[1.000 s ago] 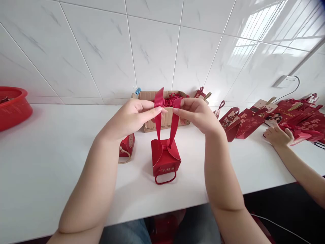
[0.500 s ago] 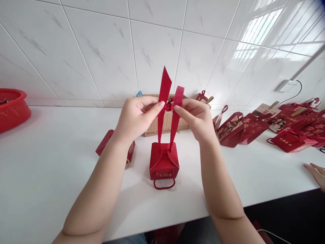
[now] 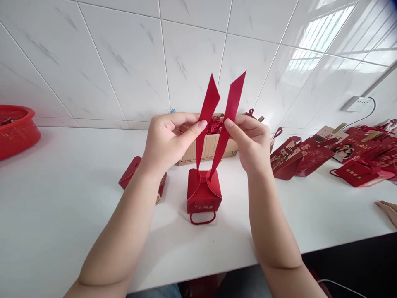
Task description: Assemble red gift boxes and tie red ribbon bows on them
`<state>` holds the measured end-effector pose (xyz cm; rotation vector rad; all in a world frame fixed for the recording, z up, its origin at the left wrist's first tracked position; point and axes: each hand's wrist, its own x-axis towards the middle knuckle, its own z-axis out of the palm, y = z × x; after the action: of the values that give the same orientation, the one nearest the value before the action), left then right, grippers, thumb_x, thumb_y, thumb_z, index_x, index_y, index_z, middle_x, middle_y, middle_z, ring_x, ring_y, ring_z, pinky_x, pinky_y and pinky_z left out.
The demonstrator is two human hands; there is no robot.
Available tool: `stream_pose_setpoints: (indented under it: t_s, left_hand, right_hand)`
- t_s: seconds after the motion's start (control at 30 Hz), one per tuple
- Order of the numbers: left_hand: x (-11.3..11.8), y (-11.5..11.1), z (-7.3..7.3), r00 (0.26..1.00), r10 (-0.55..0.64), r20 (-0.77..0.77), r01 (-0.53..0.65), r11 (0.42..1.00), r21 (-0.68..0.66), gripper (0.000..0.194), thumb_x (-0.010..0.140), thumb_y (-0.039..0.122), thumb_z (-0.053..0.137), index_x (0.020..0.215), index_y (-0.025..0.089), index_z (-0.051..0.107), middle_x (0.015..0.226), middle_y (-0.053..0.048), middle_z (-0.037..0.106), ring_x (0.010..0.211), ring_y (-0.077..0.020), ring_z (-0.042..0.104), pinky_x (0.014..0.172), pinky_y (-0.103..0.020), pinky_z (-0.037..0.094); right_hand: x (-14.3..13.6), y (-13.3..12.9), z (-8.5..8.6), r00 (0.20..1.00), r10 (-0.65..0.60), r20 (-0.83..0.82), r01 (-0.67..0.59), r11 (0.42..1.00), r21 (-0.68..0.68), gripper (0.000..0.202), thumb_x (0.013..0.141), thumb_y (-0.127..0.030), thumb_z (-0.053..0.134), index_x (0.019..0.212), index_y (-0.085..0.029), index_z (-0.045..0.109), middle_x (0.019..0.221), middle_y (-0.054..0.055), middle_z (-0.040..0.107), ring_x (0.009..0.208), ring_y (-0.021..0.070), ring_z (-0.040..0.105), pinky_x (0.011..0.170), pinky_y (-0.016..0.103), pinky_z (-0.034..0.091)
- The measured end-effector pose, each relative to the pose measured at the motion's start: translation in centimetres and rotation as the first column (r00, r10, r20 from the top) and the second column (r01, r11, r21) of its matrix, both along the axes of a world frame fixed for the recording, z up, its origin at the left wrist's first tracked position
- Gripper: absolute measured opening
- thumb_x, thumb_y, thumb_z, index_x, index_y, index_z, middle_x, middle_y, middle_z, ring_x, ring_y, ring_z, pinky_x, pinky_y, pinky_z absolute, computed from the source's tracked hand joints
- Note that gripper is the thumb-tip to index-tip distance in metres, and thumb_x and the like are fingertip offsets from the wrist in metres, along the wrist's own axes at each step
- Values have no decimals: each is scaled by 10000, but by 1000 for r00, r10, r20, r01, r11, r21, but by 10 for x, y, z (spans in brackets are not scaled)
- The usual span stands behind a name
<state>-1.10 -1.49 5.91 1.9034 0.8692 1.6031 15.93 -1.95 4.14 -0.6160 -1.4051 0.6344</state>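
Red box [image 3: 204, 196] stands on the bench [image 3: 77, 186], between the person's forearms. From its top rise two tails, slanted at the tips and leaning right. Left hand [image 3: 167, 140] pinches the left ribbon tail [image 3: 210, 99] between thumb and fingers; right hand [image 3: 252, 142] pinches the right ribbon tail [image 3: 235, 97] likewise. Hands are level and apart, thumbs pointing inward, forearms angled up from below. Fingers behind the ribbon partly hidden. Left forearm covers part of a second box [image 3: 128, 171]. Hands and ribbon obscure the carton [image 3: 192, 155] behind. At far right, another person's hand [image 3: 390, 210] is cut off.
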Motion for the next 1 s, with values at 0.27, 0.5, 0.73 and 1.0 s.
stream_pose_setpoints:
  t_s: [0.27,0.5,0.73,1.0]
  left_hand:
    - [5,-1,-3,999,-13,49,12,1000,6,186,749,420,742,805,243,756,807,-7,730,816,-199,702,676,-317,599]
    - [9,-2,-4,995,-71,75,76,995,-59,190,745,412,747,787,226,746,778,-7,715,742,-179,699,608,-288,600]
    - [8,1,-4,990,-91,107,102,990,-101,179,741,394,757,808,230,728,776,-9,724,655,-151,675,517,-261,577]
    - [12,8,-10,996,44,73,-51,994,97,115,684,283,808,741,222,729,805,-5,709,694,-133,658,652,-288,570]
  right_hand:
    - [-5,-3,1,998,61,13,-61,998,-12,86,833,-303,671,820,-232,717,816,0,714,860,172,687,802,329,568]
    - [-5,-2,0,998,35,55,-32,998,-53,139,824,-364,675,826,-228,706,827,4,718,851,177,689,789,329,574]
    - [-2,1,-1,991,92,93,-82,990,-112,166,817,-370,679,823,-206,701,802,11,711,792,160,677,749,313,569]
    - [2,-3,1,959,234,158,-185,943,-276,246,835,-423,648,825,-185,710,690,-3,656,617,104,603,570,233,508]
